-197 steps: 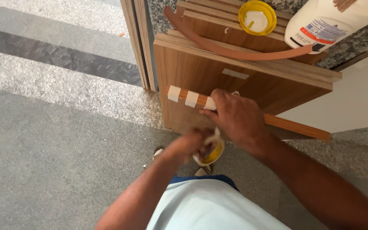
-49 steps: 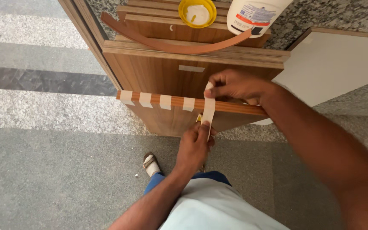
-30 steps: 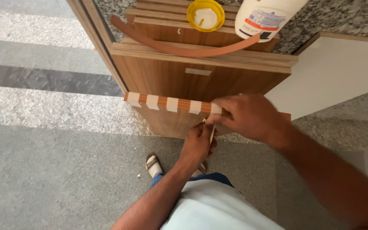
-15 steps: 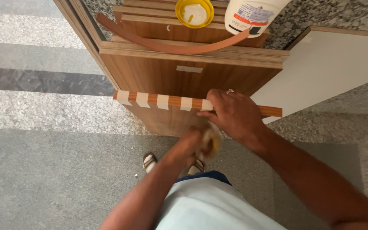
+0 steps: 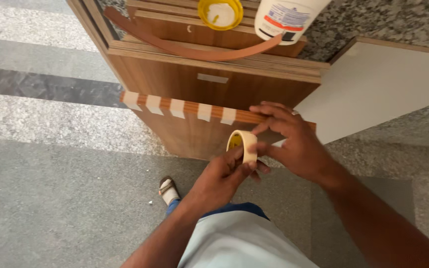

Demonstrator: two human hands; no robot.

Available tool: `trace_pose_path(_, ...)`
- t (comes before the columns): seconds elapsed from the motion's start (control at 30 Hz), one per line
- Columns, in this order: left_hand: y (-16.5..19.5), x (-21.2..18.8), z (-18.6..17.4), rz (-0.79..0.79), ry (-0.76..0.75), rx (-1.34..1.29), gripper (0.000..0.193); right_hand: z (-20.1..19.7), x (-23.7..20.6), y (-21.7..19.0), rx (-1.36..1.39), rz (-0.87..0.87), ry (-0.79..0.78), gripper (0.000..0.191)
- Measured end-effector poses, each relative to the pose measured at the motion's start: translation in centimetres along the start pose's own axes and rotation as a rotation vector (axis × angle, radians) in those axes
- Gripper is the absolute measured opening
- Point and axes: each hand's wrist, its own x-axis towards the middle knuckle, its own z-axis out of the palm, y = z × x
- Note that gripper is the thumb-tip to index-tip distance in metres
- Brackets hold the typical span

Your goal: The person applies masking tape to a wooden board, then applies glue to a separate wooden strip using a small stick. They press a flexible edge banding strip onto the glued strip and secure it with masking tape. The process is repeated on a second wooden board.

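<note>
**Masking tape roll held by two hands at the wood edge**

Masking tape roll [image 5: 242,145] sits between both hands, just below the long wood strip [image 5: 209,108] on the front edge of the brown board [image 5: 209,87]. The left hand [image 5: 219,176] has its fingers closed around the roll from below. The right hand [image 5: 291,144] pinches the roll's side with thumb and finger, and its other fingers are spread out and rest on the strip.

Five short pieces of pale tape [image 5: 178,107] already cross the strip, side by side with gaps between them. To do this step well, I think the next piece should be pulled out straight, kept about as long as the others, and pressed flat over the strip so it holds tight. Keeping the same gap would look neat.

At the top, a white bottle [image 5: 286,17] stands on the boards. It has a label with red, blue and dark patches. Just beside it on the left is a round yellow tub [image 5: 220,13] with white paste inside. A small pale sticker [image 5: 213,78] sits on the board's face. A white panel [image 5: 378,84] leans on the right.
</note>
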Motion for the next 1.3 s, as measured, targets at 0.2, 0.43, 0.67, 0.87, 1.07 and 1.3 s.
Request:
trace_pose_path(0.2, -0.6, 0.3, 2.9, 0.631, 0.337, 0.903, 0.027, -0.4, 0.9, 2.3, 0.386, 0.112, 0.056, 0.025)
trace_pose_path(0.43, -1.8, 1.6, 3.7, -0.054, 0.622, 0.373, 0.031, -1.7, 5.7, 5.3, 0.729, 0.546, -0.182, 0.023)
trace_pose_path(0.67, -2.9, 2.0, 3.9, 0.005, 0.649, 0.349, 0.029, -0.1, 8.0, 7.6, 0.819, 0.591, -0.336, 0.026)
trace_pose_path(0.87, -3.3, 4.0, 2.0, -0.256, 0.619, 0.190, 0.042, 2.0, 8.5, 10.3, 0.666, 0.753, -0.730, 0.030)
trace_pose_path(1.07, -3.9, 4.7, 1.4, -0.337, 0.587, 0.164, 0.049, 2.7, 9.3, 9.8, 0.377, 0.569, -0.884, 0.059)
trace_pose_path(1.3, -4.5, 4.7, 1.0, -0.267, 0.575, 0.184, 0.048, -0.8, 6.0, 3.1, -0.110, 0.362, -0.494, 0.062)
